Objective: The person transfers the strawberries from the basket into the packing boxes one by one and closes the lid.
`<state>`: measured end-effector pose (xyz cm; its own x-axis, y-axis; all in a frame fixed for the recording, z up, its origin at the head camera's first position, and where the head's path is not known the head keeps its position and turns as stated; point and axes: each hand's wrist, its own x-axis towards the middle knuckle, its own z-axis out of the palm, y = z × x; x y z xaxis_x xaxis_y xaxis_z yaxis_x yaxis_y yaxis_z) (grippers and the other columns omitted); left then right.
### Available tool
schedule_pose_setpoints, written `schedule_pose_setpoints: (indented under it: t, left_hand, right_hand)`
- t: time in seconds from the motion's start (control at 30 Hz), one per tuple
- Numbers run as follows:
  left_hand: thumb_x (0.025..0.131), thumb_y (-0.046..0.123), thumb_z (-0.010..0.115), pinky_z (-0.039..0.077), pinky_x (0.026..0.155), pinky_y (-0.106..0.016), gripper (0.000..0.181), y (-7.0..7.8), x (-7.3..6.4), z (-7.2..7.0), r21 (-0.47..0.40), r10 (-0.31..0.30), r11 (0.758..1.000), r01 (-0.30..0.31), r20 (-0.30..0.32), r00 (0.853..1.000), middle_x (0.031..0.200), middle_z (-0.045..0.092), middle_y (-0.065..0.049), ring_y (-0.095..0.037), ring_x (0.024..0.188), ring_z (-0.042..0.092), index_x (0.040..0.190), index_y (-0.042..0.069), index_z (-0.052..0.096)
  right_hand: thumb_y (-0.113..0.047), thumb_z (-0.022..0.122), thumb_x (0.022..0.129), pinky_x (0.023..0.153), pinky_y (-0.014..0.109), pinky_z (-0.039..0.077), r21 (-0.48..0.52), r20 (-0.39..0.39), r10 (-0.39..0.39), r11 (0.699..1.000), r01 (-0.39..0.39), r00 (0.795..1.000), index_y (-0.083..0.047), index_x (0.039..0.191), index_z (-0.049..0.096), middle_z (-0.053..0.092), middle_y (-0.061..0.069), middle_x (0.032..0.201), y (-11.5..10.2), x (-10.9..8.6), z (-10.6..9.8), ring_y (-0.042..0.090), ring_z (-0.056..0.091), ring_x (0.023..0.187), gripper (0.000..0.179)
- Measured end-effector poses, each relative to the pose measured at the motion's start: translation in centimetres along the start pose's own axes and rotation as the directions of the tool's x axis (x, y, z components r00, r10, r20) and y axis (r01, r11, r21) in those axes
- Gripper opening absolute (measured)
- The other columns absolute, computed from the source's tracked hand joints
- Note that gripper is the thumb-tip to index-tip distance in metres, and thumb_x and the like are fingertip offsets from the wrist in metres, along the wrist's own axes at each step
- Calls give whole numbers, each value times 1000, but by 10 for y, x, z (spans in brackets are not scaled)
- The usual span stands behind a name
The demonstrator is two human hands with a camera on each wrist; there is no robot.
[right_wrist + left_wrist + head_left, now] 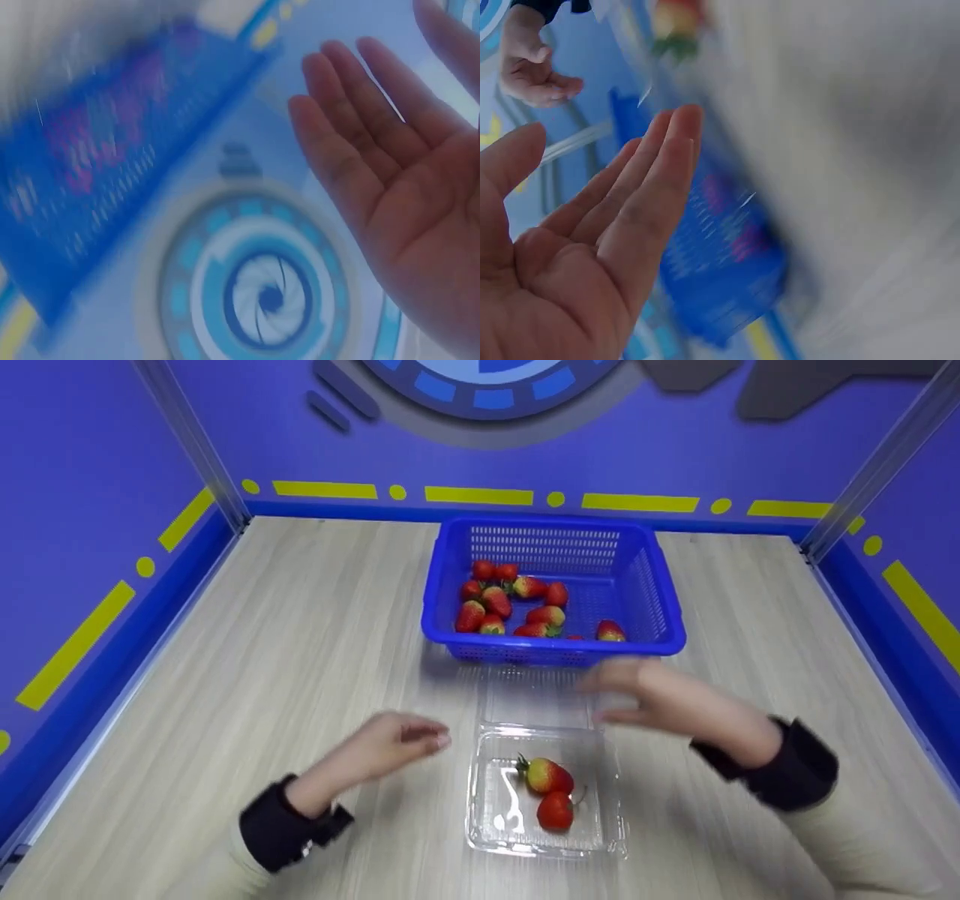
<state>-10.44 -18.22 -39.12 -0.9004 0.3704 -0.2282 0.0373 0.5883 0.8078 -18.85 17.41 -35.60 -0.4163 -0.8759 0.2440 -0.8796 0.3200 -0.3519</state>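
Two strawberries lie in a clear plastic clamshell box [487, 795] on the table: a yellow-shouldered strawberry [551, 777] and below it a redder strawberry [556, 812] with a thin stem. The box's lid [525, 697] is folded back towards the basket. Left of the box my left hand [390, 746] hovers with fingers relaxed, holding nothing; its palm [562, 292] shows in the left wrist view. My right hand [656, 694], blurred, is above the right side of the lid, just in front of the basket. In the right wrist view its palm [420, 187] is bare and the fingers extended.
A blue plastic basket [555, 649] stands behind the box with several strawberries [496, 602] in it, mostly on its left side. Blue walls [487, 465] with yellow marks enclose the wooden table [300, 622] at the back and both sides.
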Motion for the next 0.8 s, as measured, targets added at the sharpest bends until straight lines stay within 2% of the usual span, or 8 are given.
schedule_pose_setpoints:
  t: [0.1,0.23,0.4,0.47,0.53,0.63,0.8]
  left_hand:
    - [104,31,59,53,110,-51,48,22,6,-35,66,43,997,-40,-47,998,139,63,-24,-41,127,63,137,-3,59]
    - [104,35,59,49,114,-50,55,51,23,-78,119,36,993,-23,-113,993,150,55,-20,-39,136,58,146,0,52]
    - [104,33,59,46,119,-48,57,78,53,-123,154,10,988,20,-194,981,153,53,-19,-36,141,54,151,3,48]
    - [104,31,59,44,120,-48,55,85,66,-138,162,16,987,20,-219,976,151,54,-21,-36,142,52,150,2,48]
    - [105,32,58,42,122,-49,55,91,79,-149,167,10,986,30,-234,972,152,54,-20,-35,144,50,150,2,49]
    - [104,35,58,40,123,-50,56,95,96,-159,180,-8,982,53,-244,970,155,52,-19,-34,148,46,150,4,49]
    - [104,37,58,40,123,-48,57,95,124,-164,178,-55,979,101,-246,968,158,48,-17,-32,149,43,151,5,49]
  right_hand:
    - [-7,80,86,89,46,62,-36,-69,52,998,-54,996,0,117,71,76,14,113,6,17,-35,30,72,104,33]
    - [-9,78,89,91,51,60,-77,-129,131,987,-142,983,2,120,70,74,18,117,13,39,-73,34,70,106,34]
    - [-14,72,96,95,57,57,-84,-120,264,958,-275,957,1,127,68,72,22,124,26,63,-101,37,67,110,34]
    - [-14,70,98,97,58,55,-91,-135,289,949,-302,948,2,127,67,71,23,124,32,73,-109,39,67,112,33]
    - [-12,69,98,100,58,54,-83,-167,303,944,-319,938,3,125,67,71,24,123,39,82,-116,40,66,114,31]
    - [-12,66,99,100,57,54,-63,-216,338,931,-358,916,4,125,67,70,25,123,50,93,-124,41,65,113,30]
    - [-18,63,102,104,57,50,-4,-200,458,883,-469,866,3,131,65,67,27,129,74,114,-127,42,62,119,36]
